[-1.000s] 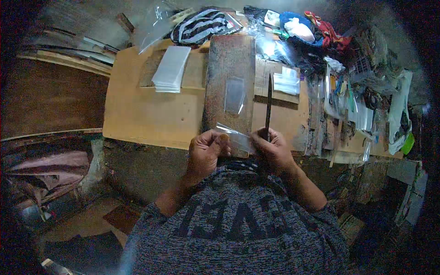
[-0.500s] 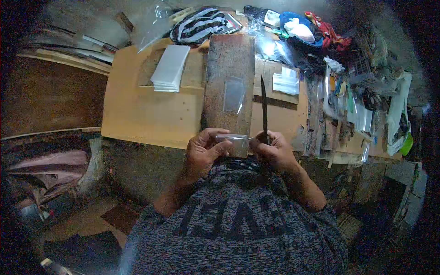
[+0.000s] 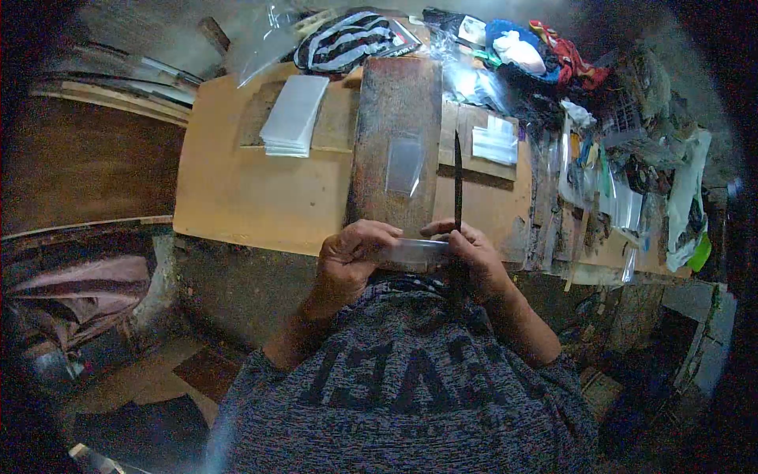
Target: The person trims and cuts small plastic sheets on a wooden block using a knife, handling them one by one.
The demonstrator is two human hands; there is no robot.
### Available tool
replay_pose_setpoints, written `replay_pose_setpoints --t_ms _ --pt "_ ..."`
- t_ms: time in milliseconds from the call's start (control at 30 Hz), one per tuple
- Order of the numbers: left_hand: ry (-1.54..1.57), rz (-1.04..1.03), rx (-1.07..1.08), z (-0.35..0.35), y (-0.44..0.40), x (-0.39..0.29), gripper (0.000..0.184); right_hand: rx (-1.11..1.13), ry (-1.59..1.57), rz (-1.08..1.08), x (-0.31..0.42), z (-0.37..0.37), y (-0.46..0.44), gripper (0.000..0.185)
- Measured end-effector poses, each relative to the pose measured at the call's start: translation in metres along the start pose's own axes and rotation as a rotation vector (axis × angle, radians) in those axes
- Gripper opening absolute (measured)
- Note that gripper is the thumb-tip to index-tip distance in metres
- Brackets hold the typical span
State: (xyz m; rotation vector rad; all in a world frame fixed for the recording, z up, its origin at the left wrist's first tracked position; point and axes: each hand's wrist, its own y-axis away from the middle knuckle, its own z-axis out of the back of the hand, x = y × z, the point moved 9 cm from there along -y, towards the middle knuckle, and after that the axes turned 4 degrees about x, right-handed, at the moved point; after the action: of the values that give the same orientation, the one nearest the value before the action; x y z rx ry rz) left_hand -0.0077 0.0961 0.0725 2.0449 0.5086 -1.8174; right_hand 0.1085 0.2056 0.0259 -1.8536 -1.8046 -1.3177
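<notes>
clear sheet [image 3: 414,251], ends hidden, in left hand [image 3: 351,254]; right hand [image 3: 480,259] holds it and blade [image 3: 459,178].

Along the far edge of the counter [image 3: 260,197] lie a black-and-white striped bundle [image 3: 347,43] and red cloth [image 3: 570,57]; left of it, wooden strips [image 3: 118,103] and brownish-pink cloth [image 3: 99,292].

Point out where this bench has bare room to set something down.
The widest free patch is the tan tabletop in front of the stack of clear sheets, left of the dark plank. The plank's far end is bare too. Crowded: the far edge, around the striped bundle, and the cluttered right end, near the whitish bag.
</notes>
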Motion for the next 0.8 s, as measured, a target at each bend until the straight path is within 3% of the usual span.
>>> replay_pose_setpoints --t_ms 100,267,500,567,667,733,800 --pt "0.078 0.022 0.013 0.001 0.001 0.003 0.013 0.006 0.070 -0.022 0.001 0.002 -0.002 0.039" --pt "-0.223 -0.181 -0.024 0.004 0.001 -0.021 0.005 0.013 0.059 -0.060 -0.003 0.002 -0.006 0.046" --pt "-0.368 -0.219 0.027 0.001 0.004 -0.021 0.005 -0.044 0.036 -0.070 -0.002 0.008 -0.007 0.045" --pt "-0.429 -0.398 0.065 -0.005 0.006 -0.033 0.008 -0.035 0.012 -0.065 0.002 0.005 -0.006 0.045" --pt "-0.406 -0.253 0.029 0.003 0.008 -0.023 0.012 -0.050 0.121 -0.057 0.006 0.003 -0.006 0.042" --pt "-0.373 -0.249 -0.001 0.003 0.006 -0.028 0.013 -0.049 0.163 0.107 0.012 0.002 -0.008 0.039" --pt "-0.341 -0.248 -0.034 0.007 0.005 -0.030 0.013 -0.036 0.197 0.070 0.008 0.003 -0.007 0.036"
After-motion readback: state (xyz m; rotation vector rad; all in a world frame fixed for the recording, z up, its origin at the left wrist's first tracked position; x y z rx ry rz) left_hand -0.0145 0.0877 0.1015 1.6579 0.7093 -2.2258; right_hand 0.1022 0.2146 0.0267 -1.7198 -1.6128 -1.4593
